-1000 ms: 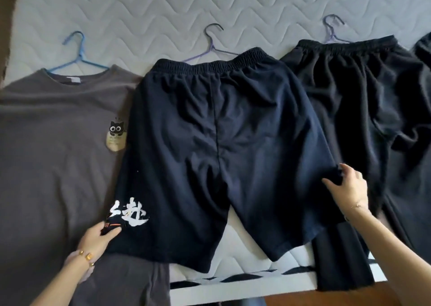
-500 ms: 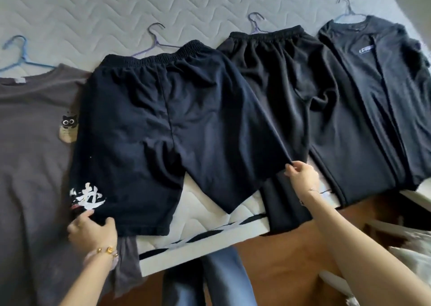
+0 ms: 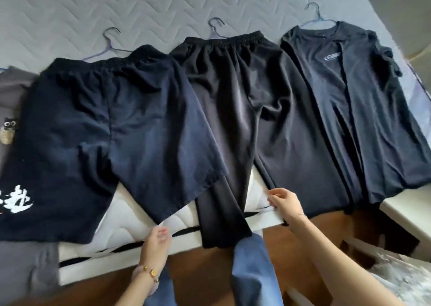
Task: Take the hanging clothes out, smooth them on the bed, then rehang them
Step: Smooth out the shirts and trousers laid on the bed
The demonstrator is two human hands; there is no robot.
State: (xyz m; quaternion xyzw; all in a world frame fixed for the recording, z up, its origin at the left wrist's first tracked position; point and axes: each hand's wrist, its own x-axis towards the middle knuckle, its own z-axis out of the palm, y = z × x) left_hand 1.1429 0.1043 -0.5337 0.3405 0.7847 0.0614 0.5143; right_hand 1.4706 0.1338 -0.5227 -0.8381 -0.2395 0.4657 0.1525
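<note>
Right hand [image 3: 285, 203] sits at the mattress edge w/ fingers curled in a pinch at the inner hem of the black pants' [image 3: 245, 119] right leg; looks like it's gripping the fabric edge, but the frame's blurry so can't say 100%. Forearm runs down-right out of frame, wrist a bit bent. Left hand [image 3: 157, 240] hovers lower, just below the hem of the navy shorts [image 3: 105, 130], fingers loosely curled, holding nothing, apparently not touching cloth. Gold bracelet [image 3: 149, 272] on that wrist, forearm coming up from the bottom.

Outward: pants lie flat in the middle of the bed [image 3: 116, 7], left leg hanging over the edge toward the floor. Shorts to the left overlap the pants a little, white print near the left hem. Dark tee [image 3: 349, 109] to the right, next to the pants. Grey tee [image 3: 14, 91] w/ cat print at far left, partly under the shorts. Each of the 3 dark items has a wire hanger hook poking out on top.
</note>
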